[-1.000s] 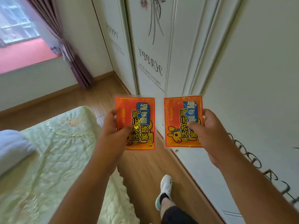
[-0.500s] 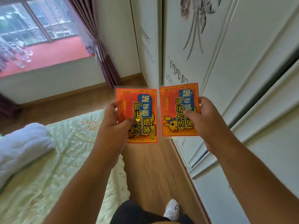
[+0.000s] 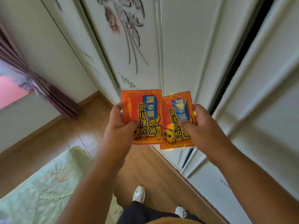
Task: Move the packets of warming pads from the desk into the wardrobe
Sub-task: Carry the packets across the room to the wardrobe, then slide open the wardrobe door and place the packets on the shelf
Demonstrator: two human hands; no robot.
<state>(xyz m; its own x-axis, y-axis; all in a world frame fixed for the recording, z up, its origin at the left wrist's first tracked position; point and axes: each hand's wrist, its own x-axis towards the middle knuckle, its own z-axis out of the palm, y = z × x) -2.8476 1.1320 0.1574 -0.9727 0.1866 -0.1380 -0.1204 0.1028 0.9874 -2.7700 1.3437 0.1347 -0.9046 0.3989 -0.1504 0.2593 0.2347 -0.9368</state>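
Note:
I hold two orange-red packets of warming pads in front of me, each printed with yellow characters and a blue label. My left hand [image 3: 120,128] grips the left packet [image 3: 146,113] by its left edge. My right hand [image 3: 202,126] pinches the right packet [image 3: 175,126], whose left edge tucks slightly under the left packet. Behind them stands the white wardrobe [image 3: 186,54], its sliding doors painted with flowers. A dark gap [image 3: 252,50] shows between two door panels, just right of my right hand.
A bed with a pale green quilt [image 3: 40,188] lies at the lower left. Wooden floor [image 3: 153,167] runs between the bed and the wardrobe, with my white shoes [image 3: 139,194] on it. A purple curtain [image 3: 53,97] hangs by the window at the left.
My view has swung right and closer to the wardrobe; the window has slid almost out of sight. The two packets have come together and now overlap slightly. The dark door gap looms nearer.

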